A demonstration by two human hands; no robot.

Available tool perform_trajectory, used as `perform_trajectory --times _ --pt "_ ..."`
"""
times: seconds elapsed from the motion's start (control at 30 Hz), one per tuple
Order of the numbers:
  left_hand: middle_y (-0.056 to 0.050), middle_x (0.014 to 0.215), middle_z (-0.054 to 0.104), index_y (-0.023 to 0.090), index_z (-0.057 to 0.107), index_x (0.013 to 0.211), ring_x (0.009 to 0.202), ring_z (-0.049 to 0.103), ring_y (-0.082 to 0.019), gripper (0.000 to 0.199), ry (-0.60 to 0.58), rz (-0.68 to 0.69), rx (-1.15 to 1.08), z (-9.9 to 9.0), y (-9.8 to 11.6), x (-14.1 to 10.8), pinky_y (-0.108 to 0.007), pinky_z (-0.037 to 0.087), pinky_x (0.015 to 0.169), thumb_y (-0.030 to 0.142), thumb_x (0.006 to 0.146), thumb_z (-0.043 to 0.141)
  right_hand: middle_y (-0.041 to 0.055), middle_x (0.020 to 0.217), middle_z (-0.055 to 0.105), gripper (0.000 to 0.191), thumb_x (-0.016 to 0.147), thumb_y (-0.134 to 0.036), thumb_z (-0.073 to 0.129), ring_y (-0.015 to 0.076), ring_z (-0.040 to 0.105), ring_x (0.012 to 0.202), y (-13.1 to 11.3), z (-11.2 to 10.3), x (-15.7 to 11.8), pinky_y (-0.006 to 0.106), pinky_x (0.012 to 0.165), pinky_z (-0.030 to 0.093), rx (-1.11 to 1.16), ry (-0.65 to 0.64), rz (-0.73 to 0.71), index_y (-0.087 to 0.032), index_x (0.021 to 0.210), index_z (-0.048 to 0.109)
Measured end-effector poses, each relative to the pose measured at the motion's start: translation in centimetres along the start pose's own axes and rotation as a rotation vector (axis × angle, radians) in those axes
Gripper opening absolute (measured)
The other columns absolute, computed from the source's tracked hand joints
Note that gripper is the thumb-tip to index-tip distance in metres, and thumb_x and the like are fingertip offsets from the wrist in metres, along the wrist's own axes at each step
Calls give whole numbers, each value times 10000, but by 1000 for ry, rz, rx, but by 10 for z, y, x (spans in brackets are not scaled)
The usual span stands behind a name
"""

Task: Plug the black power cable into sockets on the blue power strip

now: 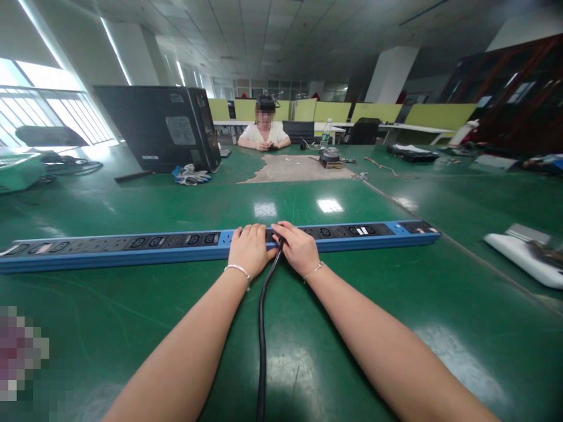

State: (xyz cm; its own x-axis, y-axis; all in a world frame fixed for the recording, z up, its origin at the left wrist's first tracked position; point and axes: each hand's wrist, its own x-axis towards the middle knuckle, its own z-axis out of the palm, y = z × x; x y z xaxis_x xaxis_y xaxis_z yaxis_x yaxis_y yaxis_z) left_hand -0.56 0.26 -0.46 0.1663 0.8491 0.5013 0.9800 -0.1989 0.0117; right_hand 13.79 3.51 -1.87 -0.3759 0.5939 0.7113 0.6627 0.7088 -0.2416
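Note:
A long blue power strip (193,255) with black sockets along its top lies across the green table in front of me. My left hand (250,251) is wrapped over its middle, fingers on the top and far edge, thumb on the near side. My right hand (298,246) is closed round the end of a thick black power cord (263,328), just above the strip's sockets. The fingers hide most of the cord's plug, and I cannot tell how far it sits in a socket. From there the cord runs down toward me between my forearms.
A black computer case (153,129) stands at the back left, with gloves (190,174) beside it. A person (264,132) sits across the table (132,334). Cardboard (290,169), a bottle (326,133) and a white device (523,258) are farther off. A green basket (20,170) is at left.

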Motion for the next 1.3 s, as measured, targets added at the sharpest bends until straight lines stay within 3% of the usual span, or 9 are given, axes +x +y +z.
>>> perform_trajectory --times 0.13,0.2,0.27,0.33,0.47,0.63,0.9,1.3 --pt "-139 1164 580 142 497 1148 1087 502 -273 457 3 -17 -8 0 0 0 -432 307 970 449 811 469 53 1111 639 269 878 -262 465 141 616 972 -3 -8 9 239 864 497 30 38 -45 -222 1078 640" --pt "-139 1161 580 138 494 1154 1089 498 -275 500 -9 -29 -13 0 0 0 -432 304 973 499 810 459 58 1073 651 264 880 -259 458 143 614 977 -4 -24 23 244 878 490 72 174 -36 -211 1063 642" --pt "-135 1145 587 135 490 1158 1086 495 -279 570 -23 -29 -15 0 0 1 -432 301 975 567 787 462 43 1086 641 272 880 -279 451 154 586 1034 -2 -46 39 286 936 458 88 407 29 -223 1086 621" --pt "-131 1144 585 135 485 1163 1088 490 -280 635 -32 -20 -12 0 0 1 -432 297 979 621 755 470 41 1112 632 296 860 -310 478 182 584 1038 10 -69 47 343 937 455 65 489 117 -225 1117 599" --pt "-140 1167 571 138 480 1171 1105 482 -283 673 -38 -14 -5 0 -1 1 -437 292 986 650 735 472 61 984 686 327 784 -355 549 212 640 897 55 -97 21 357 838 506 21 372 271 -190 1050 646" --pt "-151 1159 576 144 487 1167 1105 487 -293 660 -26 -5 -14 1 -2 1 -450 297 985 642 734 482 73 984 691 350 798 -390 504 226 644 901 93 -104 -24 354 817 512 -35 237 386 -189 1038 662" --pt "-149 1176 573 150 477 1180 1116 486 -286 658 -30 -2 -14 2 -4 1 -446 303 985 639 741 477 58 1041 677 341 822 -394 486 218 628 967 97 -100 -31 354 883 485 -76 161 320 -208 1056 650" --pt "-154 1160 576 146 478 1170 1108 488 -289 656 -22 5 -12 3 -4 1 -450 307 976 643 742 468 55 1058 672 332 837 -371 473 205 628 976 96 -97 -31 337 889 489 -100 165 283 -199 1065 641"
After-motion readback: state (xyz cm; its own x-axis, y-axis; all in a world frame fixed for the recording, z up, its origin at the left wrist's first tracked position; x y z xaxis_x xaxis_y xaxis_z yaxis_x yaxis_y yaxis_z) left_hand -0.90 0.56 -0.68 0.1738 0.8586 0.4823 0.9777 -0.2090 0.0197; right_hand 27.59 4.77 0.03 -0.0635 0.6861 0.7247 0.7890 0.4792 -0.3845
